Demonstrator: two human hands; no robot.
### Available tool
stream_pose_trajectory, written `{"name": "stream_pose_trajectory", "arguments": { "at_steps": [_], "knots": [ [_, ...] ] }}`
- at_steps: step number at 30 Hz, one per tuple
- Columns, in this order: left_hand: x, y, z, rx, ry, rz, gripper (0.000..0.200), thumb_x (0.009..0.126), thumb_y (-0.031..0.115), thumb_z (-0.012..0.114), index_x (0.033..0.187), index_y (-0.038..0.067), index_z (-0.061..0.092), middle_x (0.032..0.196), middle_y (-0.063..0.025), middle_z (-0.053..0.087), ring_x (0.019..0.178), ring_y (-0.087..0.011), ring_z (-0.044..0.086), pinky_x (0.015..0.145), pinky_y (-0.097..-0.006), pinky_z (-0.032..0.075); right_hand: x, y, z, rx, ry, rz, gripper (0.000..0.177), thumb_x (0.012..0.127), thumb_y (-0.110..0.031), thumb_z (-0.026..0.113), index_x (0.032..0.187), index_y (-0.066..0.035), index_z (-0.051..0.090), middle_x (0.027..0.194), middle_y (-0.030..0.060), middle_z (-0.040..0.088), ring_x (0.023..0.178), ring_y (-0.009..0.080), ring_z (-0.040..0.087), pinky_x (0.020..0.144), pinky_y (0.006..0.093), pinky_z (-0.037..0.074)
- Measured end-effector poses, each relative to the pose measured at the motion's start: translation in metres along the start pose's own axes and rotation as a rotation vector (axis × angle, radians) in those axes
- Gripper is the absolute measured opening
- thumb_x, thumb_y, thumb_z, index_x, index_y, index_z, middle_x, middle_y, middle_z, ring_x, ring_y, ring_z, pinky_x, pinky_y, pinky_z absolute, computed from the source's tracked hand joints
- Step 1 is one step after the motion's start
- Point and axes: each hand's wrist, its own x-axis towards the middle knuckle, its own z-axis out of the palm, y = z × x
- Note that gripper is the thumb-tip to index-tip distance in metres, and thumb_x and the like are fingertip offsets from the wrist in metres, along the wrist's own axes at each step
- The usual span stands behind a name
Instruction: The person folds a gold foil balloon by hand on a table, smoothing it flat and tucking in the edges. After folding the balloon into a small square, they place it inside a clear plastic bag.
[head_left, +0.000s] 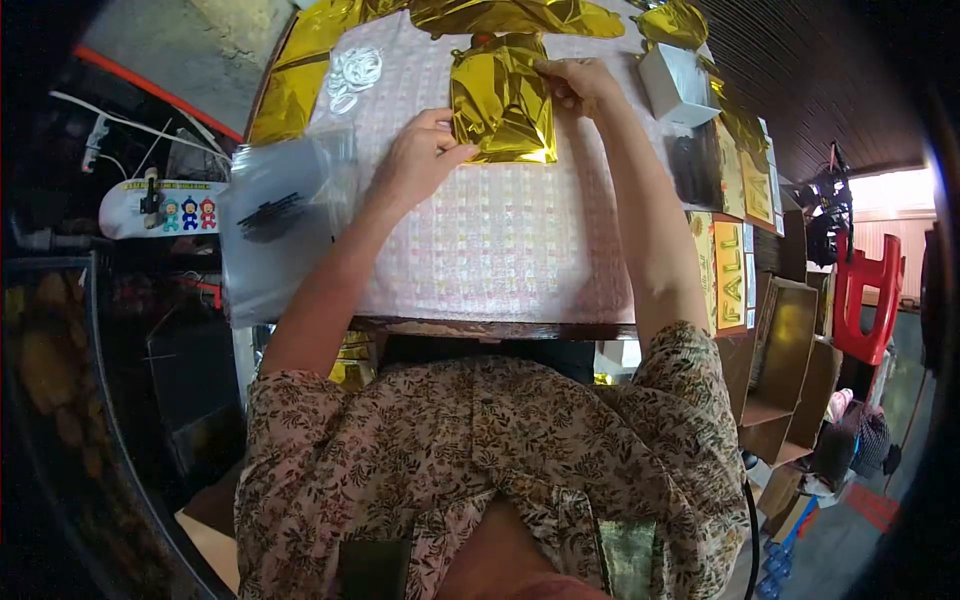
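Note:
A shiny gold foil piece (497,105), which looks like a flat, folded foil balloon, lies creased on the cloth-covered table in front of me. My left hand (428,150) grips its lower left edge, with the thumb over the bottom corner and the fingers along the side. At the upper right edge, my right hand (583,84) pinches the foil between thumb and forefinger, its other fingers curled. More flat gold foil (520,17) lies just beyond, along the far edge of the table.
White ribbon coils (355,70) lie at the far left. Clear plastic bags (285,180) with thin black pieces cover the table's left side. A white box (678,84) stands at right, near printed "FALL" packets (730,275). Cardboard boxes (780,350) and a red stool (868,295) are farther right.

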Motion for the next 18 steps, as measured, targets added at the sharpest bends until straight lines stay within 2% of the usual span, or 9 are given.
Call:
{"name": "stream_pose_trajectory", "arguments": {
  "at_steps": [1,5,7,9,12,14,15,17,18],
  "knots": [
    [0.000,0.000,0.000,-0.002,0.005,0.017,0.025,0.089,0.019,0.079,0.082,-0.004,0.075,0.128,-0.0187,0.065,0.113,-0.0282,0.064,0.086,-0.0368,0.052,0.003,-0.002,-0.001,-0.014,-0.020,-0.004,0.025,0.086,-0.020,0.083,0.071,-0.007,0.068,0.060,0.0021,0.059,0.046,0.0113,0.046,0.041,0.0279,0.030],
    [0.001,-0.002,-0.001,0.037,-0.002,0.040,0.022,0.089,0.018,0.079,0.085,-0.003,0.076,0.128,-0.0180,0.065,0.111,-0.0281,0.065,0.086,-0.0370,0.052,0.009,-0.013,0.001,-0.115,0.012,-0.008,0.028,0.088,-0.024,0.081,0.071,-0.008,0.066,0.059,0.0025,0.059,0.044,0.0130,0.047,0.040,0.0294,0.032],
    [0.002,-0.002,-0.001,0.008,0.005,0.022,0.025,0.088,0.022,0.079,0.081,-0.002,0.077,0.127,-0.0170,0.066,0.101,-0.0308,0.067,0.086,-0.0396,0.052,0.010,-0.013,0.001,-0.058,-0.020,-0.030,0.029,0.088,-0.026,0.082,0.071,-0.008,0.066,0.059,0.0023,0.058,0.044,0.0129,0.047,0.040,0.0296,0.032],
    [0.001,-0.001,-0.001,0.010,0.020,0.029,0.025,0.088,0.022,0.079,0.081,-0.002,0.077,0.126,-0.0166,0.066,0.101,-0.0309,0.067,0.086,-0.0396,0.052,0.007,-0.014,0.001,0.000,-0.048,-0.049,0.031,0.088,-0.029,0.082,0.072,-0.008,0.066,0.059,0.0021,0.057,0.044,0.0127,0.047,0.040,0.0298,0.032],
    [0.001,0.001,0.000,0.002,0.031,0.023,0.025,0.088,0.022,0.079,0.081,-0.002,0.077,0.126,-0.0157,0.067,0.101,-0.0308,0.067,0.086,-0.0397,0.052,0.015,-0.009,-0.005,-0.080,-0.070,-0.046,0.033,0.087,-0.032,0.084,0.073,-0.008,0.067,0.060,0.0003,0.056,0.045,0.0109,0.044,0.041,0.0288,0.031],
    [0.001,0.002,-0.001,-0.008,0.022,0.011,0.025,0.088,0.022,0.079,0.082,-0.002,0.077,0.127,-0.0153,0.066,0.100,-0.0305,0.067,0.086,-0.0397,0.052,0.030,-0.005,-0.007,-0.073,-0.194,-0.143,0.034,0.087,-0.034,0.085,0.073,-0.009,0.067,0.060,-0.0022,0.053,0.046,0.0093,0.041,0.042,0.0275,0.031],
    [0.001,0.001,-0.001,-0.007,0.011,0.000,0.025,0.088,0.022,0.078,0.082,-0.002,0.078,0.128,-0.0150,0.066,0.100,-0.0301,0.068,0.086,-0.0395,0.053,0.033,-0.004,-0.008,-0.070,-0.190,-0.142,0.034,0.087,-0.034,0.085,0.073,-0.009,0.067,0.060,-0.0022,0.053,0.046,0.0093,0.041,0.042,0.0275,0.031],
    [0.002,0.001,-0.001,-0.007,-0.003,-0.010,0.025,0.088,0.022,0.078,0.083,-0.002,0.078,0.129,-0.0148,0.065,0.099,-0.0298,0.068,0.086,-0.0393,0.053,0.038,-0.005,-0.008,-0.112,-0.206,-0.202,0.031,0.084,-0.029,0.088,0.075,-0.006,0.071,0.059,0.0021,0.059,0.046,0.0115,0.049,0.041,0.0279,0.037],
    [0.002,0.001,-0.001,0.001,0.000,-0.007,0.025,0.089,0.023,0.078,0.083,-0.002,0.078,0.129,-0.0147,0.065,0.099,-0.0295,0.069,0.086,-0.0391,0.053,0.039,-0.007,-0.008,-0.110,-0.204,-0.201,0.031,0.084,-0.029,0.088,0.075,-0.006,0.071,0.059,0.0021,0.059,0.046,0.0115,0.049,0.041,0.0279,0.037]
  ]
}}
